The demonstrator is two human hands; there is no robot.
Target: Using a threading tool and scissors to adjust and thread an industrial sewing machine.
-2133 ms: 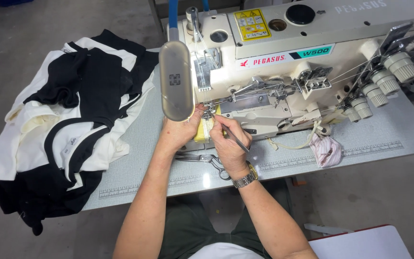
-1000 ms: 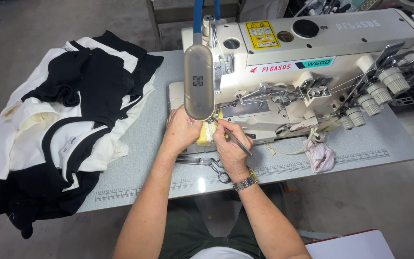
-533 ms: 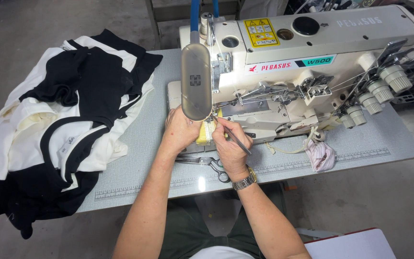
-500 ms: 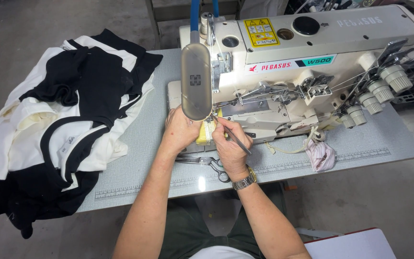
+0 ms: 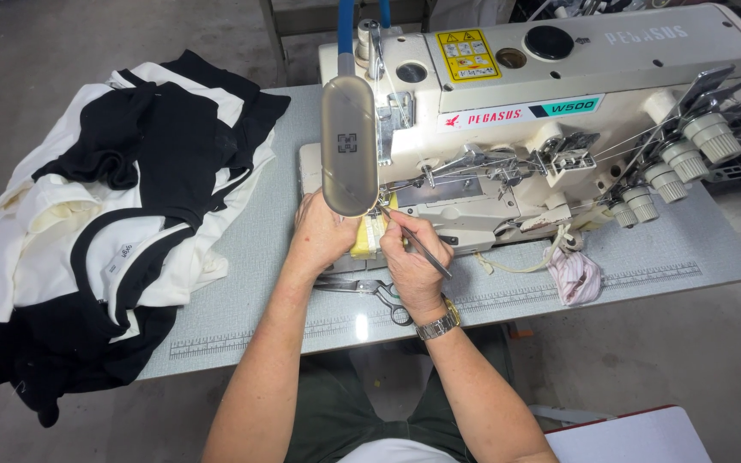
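Gripping tweezers [image 5: 416, 243], right hand [image 5: 413, 261] at needle.

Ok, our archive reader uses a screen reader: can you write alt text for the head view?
A person's right hand holds thin tweezers at the needle area of a white industrial sewing machine, the left hand beside it. Scissors lie on the grey table; black and white garments are piled left.

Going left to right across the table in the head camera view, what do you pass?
Pile of black and white garments → left hand → right hand holding thin tweezers → striped cloth scrap → thread tension knobs.
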